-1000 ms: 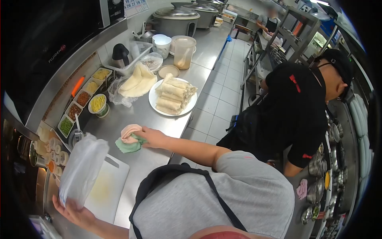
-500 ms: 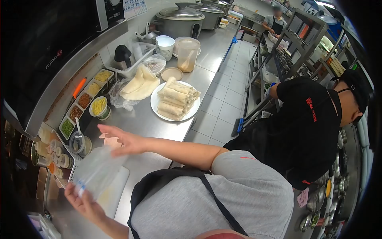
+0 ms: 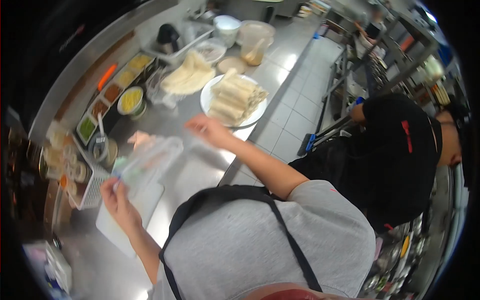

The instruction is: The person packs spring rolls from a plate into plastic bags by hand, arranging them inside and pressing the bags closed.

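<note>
- My left hand (image 3: 120,204) pinches the plastic bag (image 3: 159,159), well left of the plate (image 3: 205,101).
- My right hand (image 3: 209,131), close to the bag earlier, now hovers near the plate, fingers bent; I cannot tell whether they hold anything.

The person's right arm (image 3: 267,164), bare and nearly straight, crosses the front edge of a steel counter (image 3: 200,172); the right hand (image 3: 210,131), blurred, hangs above it with fingers loosely parted. The left forearm (image 3: 141,247) angles over the counter, the left hand's (image 3: 121,207) fingers bent in a grip.
</note>
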A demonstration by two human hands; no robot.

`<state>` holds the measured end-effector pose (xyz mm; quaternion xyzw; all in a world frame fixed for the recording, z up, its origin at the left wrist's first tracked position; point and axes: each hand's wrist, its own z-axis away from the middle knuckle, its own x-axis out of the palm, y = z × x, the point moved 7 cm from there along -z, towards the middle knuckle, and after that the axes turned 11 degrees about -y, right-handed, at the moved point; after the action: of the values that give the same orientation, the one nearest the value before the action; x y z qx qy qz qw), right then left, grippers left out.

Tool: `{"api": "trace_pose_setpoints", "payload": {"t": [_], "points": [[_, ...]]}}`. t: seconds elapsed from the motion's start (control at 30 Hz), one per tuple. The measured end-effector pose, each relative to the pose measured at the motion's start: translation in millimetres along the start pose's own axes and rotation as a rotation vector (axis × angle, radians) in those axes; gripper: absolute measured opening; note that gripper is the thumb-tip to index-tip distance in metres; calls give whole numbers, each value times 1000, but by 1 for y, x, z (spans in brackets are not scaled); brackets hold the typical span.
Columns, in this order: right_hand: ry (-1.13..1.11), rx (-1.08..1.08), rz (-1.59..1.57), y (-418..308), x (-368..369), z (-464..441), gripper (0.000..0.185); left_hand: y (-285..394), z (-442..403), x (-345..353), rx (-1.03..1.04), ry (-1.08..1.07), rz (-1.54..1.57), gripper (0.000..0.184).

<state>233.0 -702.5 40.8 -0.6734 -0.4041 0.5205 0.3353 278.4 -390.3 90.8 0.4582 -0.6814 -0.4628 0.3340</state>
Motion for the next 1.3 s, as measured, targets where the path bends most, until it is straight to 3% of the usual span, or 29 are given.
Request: {"api": "trace_pose_setpoints", "payload": {"t": [0.1,0.13,0.17,0.23,0.3,0.33,0.4,0.47,0.53,0.6,0.67,0.8,0.87,0.93,1.0,1.03,1.1,1.13,1.2,1.23,1.3], "points": [[96,-24,82,-3,-43,5,14,2,-1,33,-135,-248,-85,22],[129,58,91,-1,-57,7,17,7,-4,40,-143,-221,-89,22],[324,21,313,2,-93,9,23,8,0,50,-198,-297,-76,17],[489,25,670,1,-130,10,34,8,-8,62,-249,-387,-58,14],[421,272,792,21,-155,1,44,23,-18,71,-45,-498,-137,12],[417,271,790,24,-161,-4,44,26,-23,74,-47,-495,-139,12],[91,584,1019,48,-157,-14,50,42,-33,82,99,-423,-74,14],[87,554,1038,54,-151,-19,50,29,-42,91,148,-358,-67,20],[82,521,1061,55,-147,-20,50,-8,-49,92,149,-104,171,28],[285,329,903,43,-153,-18,49,-84,-53,91,76,-171,-174,37],[253,305,850,43,-146,-15,48,-145,-40,97,-308,-334,-418,29],[192,335,817,47,-133,-4,47,-191,-42,82,-113,-389,-567,30],[191,357,840,46,-131,0,48,-187,-67,67,3,-304,-809,41],[197,392,866,45,-131,5,49,-211,-100,34,191,-127,-747,41],[189,440,977,44,-130,3,52,-233,-129,4,-84,-33,-769,38],[192,445,978,44,-130,1,52,-218,-134,6,-83,-38,-767,38],[206,488,1053,46,-131,0,52,-161,-140,31,35,-245,-1059,36],[203,491,1049,48,-131,-2,52,-143,-136,35,32,-249,-1061,36],[231,485,1085,49,-131,-5,50,-121,-116,62,-49,-576,-912,36],[227,485,1083,51,-131,-9,50,-105,-108,66,-53,-575,-913,36],[206,519,1111,55,-129,-15,45,-83,-88,80,-154,-751,-546,38]]}}
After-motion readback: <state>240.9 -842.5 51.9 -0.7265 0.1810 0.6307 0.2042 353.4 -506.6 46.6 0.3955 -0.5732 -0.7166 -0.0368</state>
